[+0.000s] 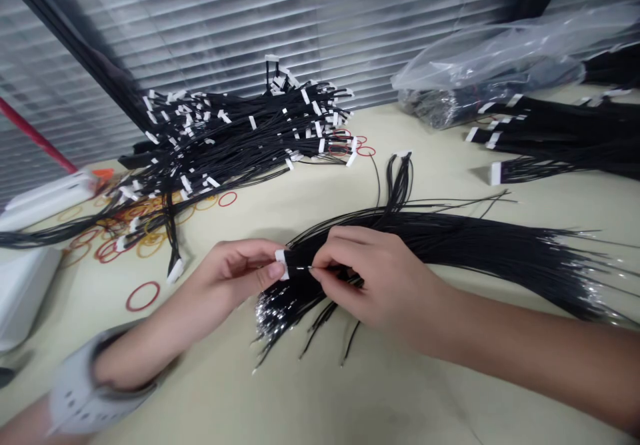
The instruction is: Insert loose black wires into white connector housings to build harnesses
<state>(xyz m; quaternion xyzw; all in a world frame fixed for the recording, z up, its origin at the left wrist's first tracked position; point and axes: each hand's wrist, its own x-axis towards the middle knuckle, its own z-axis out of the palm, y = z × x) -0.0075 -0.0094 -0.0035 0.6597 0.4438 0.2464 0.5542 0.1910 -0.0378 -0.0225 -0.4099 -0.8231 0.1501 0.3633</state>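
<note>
My left hand [245, 275] pinches a white connector housing [281, 263] between thumb and fingers. Just to the right, my right hand [367, 272] is closed on a thin black wire, whose silvery tip [303, 268] points left at the housing. Whether the tip touches the housing I cannot tell. Beneath both hands lies a thick bundle of loose black wires [465, 238], with bare metal terminals [273, 315] at its left end and more at its right end. Behind my right hand, a small bunch of wires [399, 182] ends in another white connector.
A heap of black cables with white connectors [240, 132] lies at the back left, against the blinds. Red and yellow rubber bands [143, 296] are scattered on the left. At the back right are a clear plastic bag [450, 85] and more finished-looking cables [560, 135].
</note>
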